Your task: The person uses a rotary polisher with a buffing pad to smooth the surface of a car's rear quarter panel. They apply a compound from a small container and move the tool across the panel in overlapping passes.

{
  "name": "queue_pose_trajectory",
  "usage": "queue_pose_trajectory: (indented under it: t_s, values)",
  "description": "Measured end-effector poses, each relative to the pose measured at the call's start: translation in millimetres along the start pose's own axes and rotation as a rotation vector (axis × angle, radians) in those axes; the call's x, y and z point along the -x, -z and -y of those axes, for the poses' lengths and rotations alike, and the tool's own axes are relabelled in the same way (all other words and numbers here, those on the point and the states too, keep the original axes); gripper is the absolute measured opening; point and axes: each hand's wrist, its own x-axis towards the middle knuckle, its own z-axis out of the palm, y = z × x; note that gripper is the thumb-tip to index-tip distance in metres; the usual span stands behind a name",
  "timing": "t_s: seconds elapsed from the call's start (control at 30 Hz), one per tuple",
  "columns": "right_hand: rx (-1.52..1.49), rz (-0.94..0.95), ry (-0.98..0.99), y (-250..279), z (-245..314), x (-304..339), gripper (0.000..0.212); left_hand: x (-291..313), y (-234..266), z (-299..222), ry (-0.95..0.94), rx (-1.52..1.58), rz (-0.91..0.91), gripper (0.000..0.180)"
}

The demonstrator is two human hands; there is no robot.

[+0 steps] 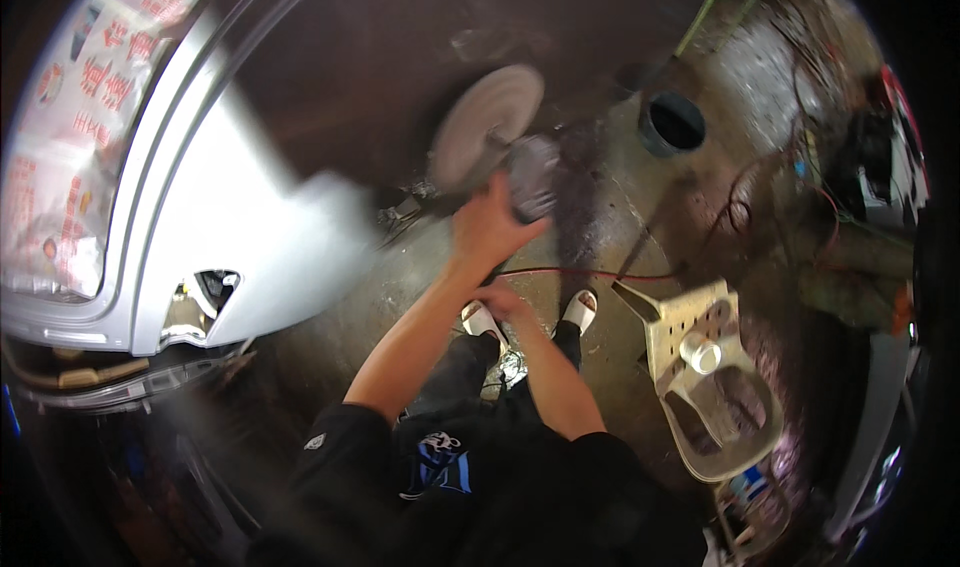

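A power polisher point(535, 179) with a wide, pale round pad point(490, 127) is in front of me, the pad tilted on edge and blurred by motion. My left hand point(490, 229) is wrapped round its body just behind the pad. Lower down and nearer to me, my right hand point(505, 302) closes on its rear handle; the fingers are partly hidden. The pad is at a dark car panel point(360, 77); whether it touches, I cannot tell. Left of it, a bright silver-grey body panel point(240, 197) curves away.
Printed plastic film point(75, 137) covers the car's window area at far left. A black bucket point(672, 125) stands on the wet floor at upper right. A red hose point(590, 272) crosses the floor past my feet. At right is a beige plastic chair point(765, 407) with a white tub point(702, 354) on it.
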Motion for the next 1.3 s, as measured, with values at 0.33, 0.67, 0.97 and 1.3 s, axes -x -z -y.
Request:
queue_pose_trajectory:
  t_s: [0.33, 0.67, 0.97, 1.3]
  values:
    - [0.165, 0.32, 0.256, -174.3, -109.0, -39.1, 0.08, 211.6, 87.1, 180.2, 0.136, 0.267, -0.379, 0.083]
    - [0.41, 0.057, 0.428, -75.9, 9.6, -24.9, 0.096, 121.3, 68.4, 101.7, 0.062, 0.483, -0.4, 0.078]
    - [0.24, -0.043, 0.203, 160.3, 111.9, 4.3, 0.056, -111.9, 14.7, -131.1, -0.139, 0.137, 0.026, 0.092]
    - [-0.139, 0.043, 0.272, 70.7, 162.9, 19.3, 0.06, -97.9, 62.7, -131.4, -0.103, 0.08, 0.036, 0.096]
